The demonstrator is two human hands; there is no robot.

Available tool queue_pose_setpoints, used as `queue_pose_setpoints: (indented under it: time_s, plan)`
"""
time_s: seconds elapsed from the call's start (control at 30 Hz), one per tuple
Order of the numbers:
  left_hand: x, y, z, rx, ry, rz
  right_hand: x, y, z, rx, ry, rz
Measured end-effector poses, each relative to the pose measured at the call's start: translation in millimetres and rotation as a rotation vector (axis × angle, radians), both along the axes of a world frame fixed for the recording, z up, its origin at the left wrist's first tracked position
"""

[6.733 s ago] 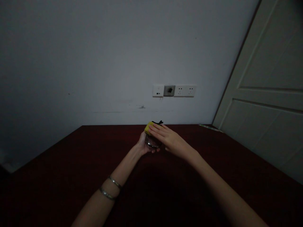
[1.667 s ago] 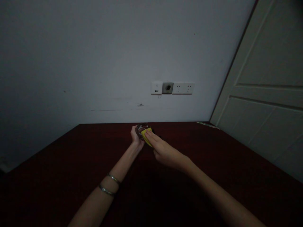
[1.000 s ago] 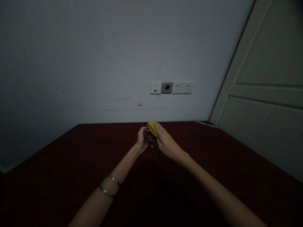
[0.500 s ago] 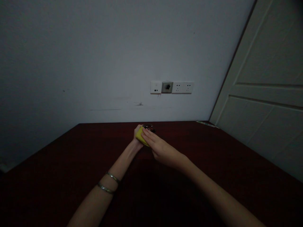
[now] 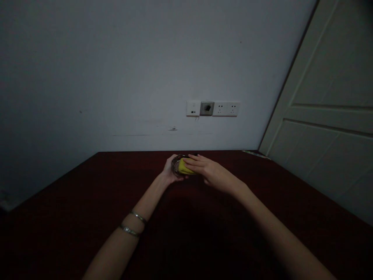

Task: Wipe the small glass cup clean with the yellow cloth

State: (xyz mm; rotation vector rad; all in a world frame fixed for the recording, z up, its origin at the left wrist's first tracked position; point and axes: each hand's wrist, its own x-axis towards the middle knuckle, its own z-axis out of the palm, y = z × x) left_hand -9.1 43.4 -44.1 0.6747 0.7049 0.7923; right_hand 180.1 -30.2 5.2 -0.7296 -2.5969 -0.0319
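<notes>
My left hand (image 5: 168,170) is wrapped round the left side of a small, round, shiny dish (image 5: 175,165) that looks like dark or clear glass; dim light hides its exact kind. Folded yellow cloth (image 5: 183,167) lies against the face of this dish, partly covering it. With fingers stretched over it, my right hand (image 5: 214,173) presses the cloth from the right side. Both hands are close together above the far part of the dark red table (image 5: 131,163). Most of the dish's right side is hidden behind the cloth and right fingers.
Behind the table rises a pale wall (image 5: 140,77) with a row of sockets and switches (image 5: 220,109). A panelled door (image 5: 326,116) stands at the right. A thin patterned strip (image 5: 255,154) lies at the table's back right corner.
The yellow cloth and my right hand have shifted to the right. The dish has turned, and more of its left rim shows beside my left hand.
</notes>
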Motion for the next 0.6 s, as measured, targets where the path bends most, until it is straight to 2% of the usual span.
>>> queue_pose_setpoints:
  time_s: [0.13,0.23,0.33,0.47,0.53,0.6]
  plan:
    - [-4.6,0.9,1.5,0.069,0.12,-0.245,9.7,4.4,5.3,-0.286,0.249,0.052]
    - [-4.9,-1.9,4.8,0.094,0.143,-0.41,13.3,7.2,8.8,-0.401,0.445,-0.037]
    - [-1.2,-6.0,6.0,0.105,0.168,-0.48,6.9,5.2,7.0,-0.245,0.514,-0.113]
    - [3.3,-6.2,2.0,0.083,0.203,-0.5,-9.6,-2.3,-2.8,-0.012,0.178,-0.016]
    - [2.7,-3.6,-0.8,0.079,0.196,-0.501,-14.0,-3.9,-7.6,0.047,0.036,-0.021]
    - [0.7,-0.4,-2.9,0.089,0.162,-0.509,-13.8,-3.0,-11.0,0.088,-0.017,-0.066]
